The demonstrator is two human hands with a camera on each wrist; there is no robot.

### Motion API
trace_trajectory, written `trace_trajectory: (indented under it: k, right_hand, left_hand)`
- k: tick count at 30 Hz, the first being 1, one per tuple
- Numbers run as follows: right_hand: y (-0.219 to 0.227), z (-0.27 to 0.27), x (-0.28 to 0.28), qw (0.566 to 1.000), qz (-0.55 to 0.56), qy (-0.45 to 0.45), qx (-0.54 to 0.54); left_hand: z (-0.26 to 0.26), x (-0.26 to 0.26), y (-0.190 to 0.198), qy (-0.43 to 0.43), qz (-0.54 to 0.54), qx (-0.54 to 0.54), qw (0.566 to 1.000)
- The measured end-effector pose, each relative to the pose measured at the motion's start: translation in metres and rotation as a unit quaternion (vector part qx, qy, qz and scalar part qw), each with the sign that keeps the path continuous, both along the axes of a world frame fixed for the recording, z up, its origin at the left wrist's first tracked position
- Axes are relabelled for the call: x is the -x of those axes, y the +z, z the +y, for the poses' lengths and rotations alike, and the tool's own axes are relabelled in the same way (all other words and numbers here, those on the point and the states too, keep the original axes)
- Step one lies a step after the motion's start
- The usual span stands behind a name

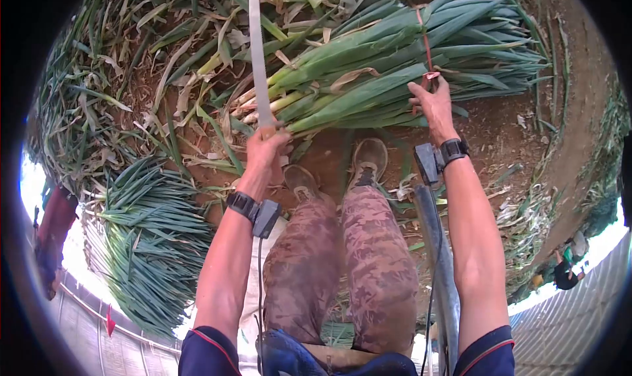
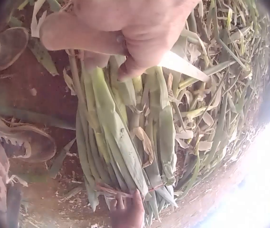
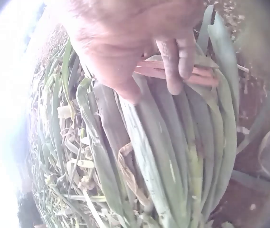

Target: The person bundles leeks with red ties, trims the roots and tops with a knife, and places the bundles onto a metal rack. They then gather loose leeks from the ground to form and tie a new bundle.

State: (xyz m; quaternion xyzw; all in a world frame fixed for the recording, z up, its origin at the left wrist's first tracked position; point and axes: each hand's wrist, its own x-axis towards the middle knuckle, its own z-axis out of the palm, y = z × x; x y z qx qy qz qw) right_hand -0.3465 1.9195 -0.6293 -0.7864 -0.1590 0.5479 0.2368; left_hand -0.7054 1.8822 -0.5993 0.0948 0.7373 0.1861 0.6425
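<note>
My left hand grips the handle of a long, slightly curved knife, its blade pointing away from me across the root end of a bundle of green onions. In the left wrist view, part of the blade shows beyond the fingers, just over the pale stems. A red tie goes round the bundle towards its leafy end. At the near side of this tie, my right hand holds the band, fingers bent over its strands and thumb on the leaves. Part of that grip is hidden.
Cut leaves and trimmings lie thick on the ground at the left and back. Another pile of green onions lies at the near left. My shoes stand close before the bundle. A grey metal bar runs beside my right leg.
</note>
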Motion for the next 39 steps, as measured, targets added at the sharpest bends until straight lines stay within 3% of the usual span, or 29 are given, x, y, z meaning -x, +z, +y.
trace_trajectory:
  k: [2,6,8,12,14,16,18,19,21,26,28,32,33,39]
  right_hand:
    - [-0.010,-0.009,0.000,0.997,-0.061,0.038,-0.012]
    - [-0.009,-0.019,-0.014,0.990,-0.059,0.130,-0.020]
    - [-0.002,-0.039,-0.009,0.981,-0.134,0.138,-0.039]
    - [0.072,-0.075,0.010,0.995,-0.020,0.041,0.090]
    - [0.102,-0.122,0.020,0.994,-0.059,0.042,0.084]
    - [0.112,-0.202,0.015,0.975,-0.064,0.131,0.166]
    - [0.130,-0.284,0.024,0.971,-0.086,0.160,0.158]
    - [0.140,-0.289,0.024,0.971,-0.083,0.165,0.152]
    - [0.155,-0.290,0.026,0.982,-0.051,0.118,0.138]
    - [0.208,-0.254,0.004,0.971,0.012,0.067,0.230]
    - [0.257,-0.217,0.014,0.964,0.009,0.076,0.254]
    - [0.259,-0.266,-0.011,0.963,-0.027,0.152,0.221]
    - [0.303,-0.233,0.012,0.969,-0.008,0.077,0.233]
    - [0.322,-0.238,0.002,0.967,-0.040,0.132,0.216]
  left_hand:
    - [0.003,-0.001,-0.013,-0.026,0.018,0.016,0.999]
    - [0.009,-0.003,-0.025,0.044,-0.035,0.007,0.998]
    - [0.013,0.011,-0.032,-0.018,-0.054,0.054,0.997]
    - [-0.016,0.009,0.015,-0.123,0.026,0.035,0.991]
    - [-0.046,0.019,0.050,-0.084,-0.007,0.059,0.995]
    - [-0.068,0.027,0.106,-0.153,0.049,0.080,0.984]
    - [-0.105,0.040,0.140,-0.179,0.053,0.104,0.977]
    - [-0.123,0.041,0.152,-0.173,0.059,0.100,0.978]
    - [-0.147,0.039,0.171,-0.346,0.144,-0.033,0.927]
    - [-0.103,0.019,0.243,-0.280,0.139,-0.001,0.950]
    - [-0.099,0.016,0.275,-0.235,0.113,-0.009,0.965]
    - [-0.098,0.003,0.345,-0.262,0.161,-0.037,0.951]
    - [-0.101,0.002,0.363,-0.274,0.166,-0.033,0.947]
    - [-0.151,0.026,0.438,-0.344,0.168,-0.048,0.923]
